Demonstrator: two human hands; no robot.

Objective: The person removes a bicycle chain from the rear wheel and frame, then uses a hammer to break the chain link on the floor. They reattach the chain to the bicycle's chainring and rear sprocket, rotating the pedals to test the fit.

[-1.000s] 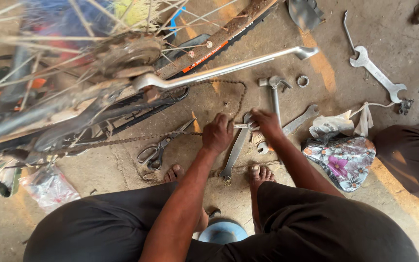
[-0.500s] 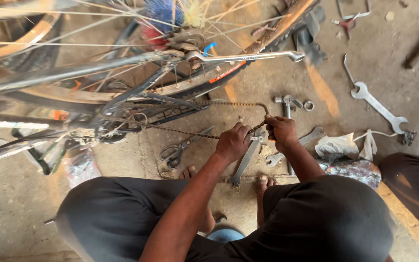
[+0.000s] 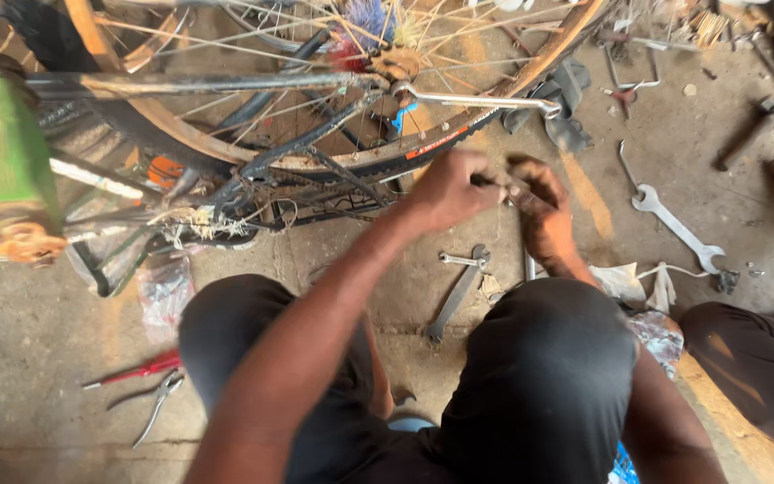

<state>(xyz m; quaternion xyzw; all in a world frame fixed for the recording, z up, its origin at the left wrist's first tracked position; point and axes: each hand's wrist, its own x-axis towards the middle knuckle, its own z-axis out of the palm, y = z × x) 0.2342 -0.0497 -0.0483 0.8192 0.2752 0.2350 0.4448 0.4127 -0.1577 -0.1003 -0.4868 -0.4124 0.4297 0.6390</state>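
dusty concrete floor point(image 3: 38, 376) strewn with tools, an upturned bicycle wheel point(image 3: 333, 125) ahead. step in hand looks like working the dark chain piece point(image 3: 505, 185) stretched between both hands: left hand point(image 3: 448, 190) and right hand point(image 3: 544, 211) closed tight on it, just below the rim. next move calls for a steady pull, i'd judge.
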